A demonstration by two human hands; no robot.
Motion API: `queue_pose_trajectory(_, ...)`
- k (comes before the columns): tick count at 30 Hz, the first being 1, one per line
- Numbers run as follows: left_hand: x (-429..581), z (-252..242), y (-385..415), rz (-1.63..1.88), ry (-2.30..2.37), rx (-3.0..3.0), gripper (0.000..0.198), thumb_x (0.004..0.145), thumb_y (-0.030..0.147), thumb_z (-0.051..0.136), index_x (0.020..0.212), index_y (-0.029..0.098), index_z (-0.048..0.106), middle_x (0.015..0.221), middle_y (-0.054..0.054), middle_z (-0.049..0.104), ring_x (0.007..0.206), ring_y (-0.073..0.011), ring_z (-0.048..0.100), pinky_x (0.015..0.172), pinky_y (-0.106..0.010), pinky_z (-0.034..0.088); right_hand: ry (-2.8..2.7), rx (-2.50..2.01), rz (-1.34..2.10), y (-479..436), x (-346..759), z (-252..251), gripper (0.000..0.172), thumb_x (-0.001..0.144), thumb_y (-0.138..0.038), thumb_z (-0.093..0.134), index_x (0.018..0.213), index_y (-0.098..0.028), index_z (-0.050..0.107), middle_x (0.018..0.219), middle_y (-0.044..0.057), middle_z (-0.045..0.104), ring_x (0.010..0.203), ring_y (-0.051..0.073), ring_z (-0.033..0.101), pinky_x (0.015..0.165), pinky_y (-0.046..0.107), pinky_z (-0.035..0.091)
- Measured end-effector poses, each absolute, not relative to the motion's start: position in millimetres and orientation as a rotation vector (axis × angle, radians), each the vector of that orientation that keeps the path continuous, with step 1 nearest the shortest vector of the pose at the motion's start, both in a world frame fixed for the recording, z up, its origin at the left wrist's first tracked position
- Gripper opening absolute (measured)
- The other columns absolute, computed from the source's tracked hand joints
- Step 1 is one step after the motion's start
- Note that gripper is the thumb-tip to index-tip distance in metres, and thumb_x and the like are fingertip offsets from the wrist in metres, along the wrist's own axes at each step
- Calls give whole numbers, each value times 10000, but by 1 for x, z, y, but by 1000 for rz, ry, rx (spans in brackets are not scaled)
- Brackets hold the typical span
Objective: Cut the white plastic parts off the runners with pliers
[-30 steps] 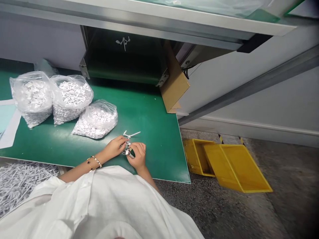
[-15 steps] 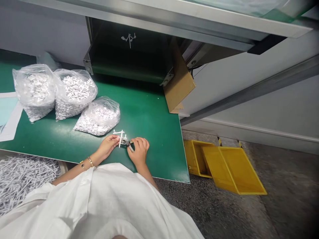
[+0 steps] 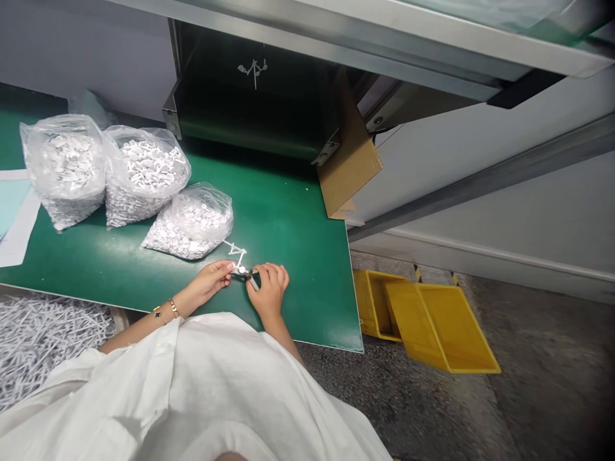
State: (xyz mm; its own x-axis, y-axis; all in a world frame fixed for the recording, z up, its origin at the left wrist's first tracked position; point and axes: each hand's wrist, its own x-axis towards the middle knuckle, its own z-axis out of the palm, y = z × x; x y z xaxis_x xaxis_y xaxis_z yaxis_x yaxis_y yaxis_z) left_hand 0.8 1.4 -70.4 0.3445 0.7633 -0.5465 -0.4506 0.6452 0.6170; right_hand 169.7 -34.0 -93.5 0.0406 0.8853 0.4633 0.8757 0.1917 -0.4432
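Note:
Between the thumb and fingers of my left hand (image 3: 211,280) is a white plastic sprue (image 3: 239,253) with small parts on its branches. My right hand (image 3: 269,286) is closed around a pair of nippers (image 3: 252,279), whose jaws are at the sprue near a round white part. Whether the jaws are closed on it is too small to tell. Just beyond my left hand a clear bag (image 3: 192,224) of small white pieces lies on the green table (image 3: 293,256). Another sprue (image 3: 254,69) rests on the dark green conveyor belt (image 3: 254,121) ahead.
Two larger clear bags, a left one (image 3: 67,173) and a right one (image 3: 144,173), hold white plastic parts. Cut white sticks (image 3: 52,339) fill a container below the table at left. A cardboard sheet (image 3: 348,173) stands by the belt; yellow bins (image 3: 442,326) sit on the floor.
The sprue in my left hand has been turned, so its long branch now points away toward the bag. The nippers stay beside it. The camera view has shifted slightly.

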Motion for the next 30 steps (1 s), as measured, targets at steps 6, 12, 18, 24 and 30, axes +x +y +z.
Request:
queue_pose_trajectory(6, 0, -71, 2, 757, 907, 408, 349, 592, 306, 850, 832, 113, 686, 638, 29, 580, 543, -29, 492, 555, -148, 424, -1813, -1657, 39, -34, 170, -96, 170, 771, -215, 578, 938, -217, 611, 929, 52, 611, 997, 237, 506, 1009, 462, 304)
queue_pose_trajectory(12, -2, -74, 3, 719, 898, 428, 325, 623, 306, 830, 852, 118, 696, 618, 30, 565, 541, -33, 485, 553, -148, 422, -1821, -1663, 43, -35, 170, -97, 164, 772, -192, 576, 924, -219, 631, 897, 46, 600, 971, 227, 499, 1005, 457, 306)
queue_pose_trajectory(18, -6, -78, 5, 685, 876, 388, 297, 611, 284, 838, 832, 136, 706, 622, 27, 565, 559, -39, 493, 577, -148, 437, -1828, -1651, 7, -35, 169, -97, 130, 782, -200, 588, 900, -231, 633, 862, 40, 592, 941, 228, 497, 991, 447, 318)
queue_pose_trajectory(24, -12, -83, 9, 604, 794, 384, 221, 665, 270, 808, 802, 137, 696, 681, 11, 580, 570, -40, 489, 566, -155, 430, -1839, -1659, -42, -35, 170, -96, 90, 788, -202, 592, 859, -224, 643, 819, 38, 585, 903, 226, 489, 880, 403, 357)
queue_pose_trajectory(30, -14, -84, 11, 565, 779, 367, 222, 673, 242, 803, 841, 137, 705, 662, 12, 569, 580, -46, 495, 579, -160, 436, -1852, -1658, -51, -37, 170, -94, 35, 781, -202, 602, 793, -215, 633, 750, 27, 572, 837, 208, 490, 795, 354, 357)
